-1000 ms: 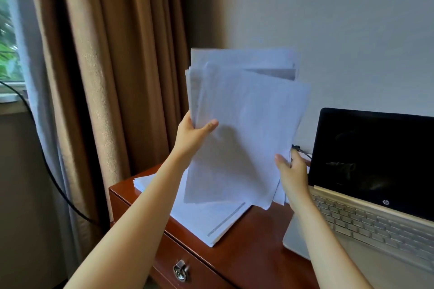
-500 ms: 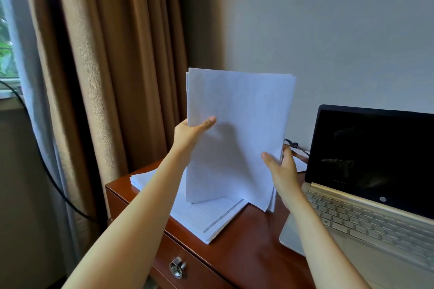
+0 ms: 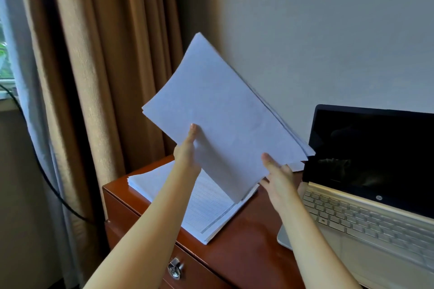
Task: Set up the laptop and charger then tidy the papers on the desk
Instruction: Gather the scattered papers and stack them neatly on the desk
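I hold a sheaf of white papers (image 3: 220, 115) in the air above the desk, turned so one corner points up and to the left. My left hand (image 3: 187, 150) grips its lower left edge, thumb on the front. My right hand (image 3: 278, 176) grips the lower right edge, fingers behind the sheets. Beneath lies a second stack of printed papers (image 3: 206, 209) flat on the reddish wooden desk (image 3: 246, 248). An open gold laptop (image 3: 366, 209) with a dark screen sits at the right. No charger is identifiable.
Brown curtains (image 3: 101, 77) hang at the left beside a window. A black cable (image 3: 47, 178) runs down behind the desk's left end. The desk front has a drawer with a metal pull (image 3: 174, 268). A plain wall stands behind.
The uneven sheets were squared into one sheaf, then the sheaf was rotated from upright to a diagonal tilt, its top corner swinging left. Both hands kept their hold.
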Motion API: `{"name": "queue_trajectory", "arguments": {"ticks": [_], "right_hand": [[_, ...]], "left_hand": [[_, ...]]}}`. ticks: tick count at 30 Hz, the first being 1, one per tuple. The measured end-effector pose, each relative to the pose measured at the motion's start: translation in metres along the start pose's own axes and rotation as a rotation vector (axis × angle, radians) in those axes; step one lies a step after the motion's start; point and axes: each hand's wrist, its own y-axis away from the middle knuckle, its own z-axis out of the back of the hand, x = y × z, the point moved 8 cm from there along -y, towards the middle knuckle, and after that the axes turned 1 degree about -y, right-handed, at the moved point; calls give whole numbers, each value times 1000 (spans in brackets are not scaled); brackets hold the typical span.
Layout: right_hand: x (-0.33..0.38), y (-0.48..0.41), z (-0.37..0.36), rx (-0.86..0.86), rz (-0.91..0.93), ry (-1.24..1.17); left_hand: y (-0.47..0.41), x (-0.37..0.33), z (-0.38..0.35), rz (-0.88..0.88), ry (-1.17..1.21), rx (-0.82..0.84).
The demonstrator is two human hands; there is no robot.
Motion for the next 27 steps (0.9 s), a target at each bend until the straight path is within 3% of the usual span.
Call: {"name": "queue_trajectory", "arguments": {"ticks": [3,6,9,12,16,20,27], "right_hand": [[19,-1,20,-170,156,35],[41,3,36,-196,252,78],[45,2,41,-214,268,126],[50,5,32,-209,327,170],[58,11,18,-140,412,244],[57,11,12,-93,424,371],[54,13,-2,-22,441,395]], "left_hand": [[-2,-3,17,-47,4,-84],[-14,-26,52,-167,-215,-133],[-13,-46,59,-298,-664,24],[-3,-45,45,-348,-874,134],[-4,-49,40,-426,-895,96],[-9,-56,47,-452,-769,63],[-4,-63,48,-494,-711,43]]}}
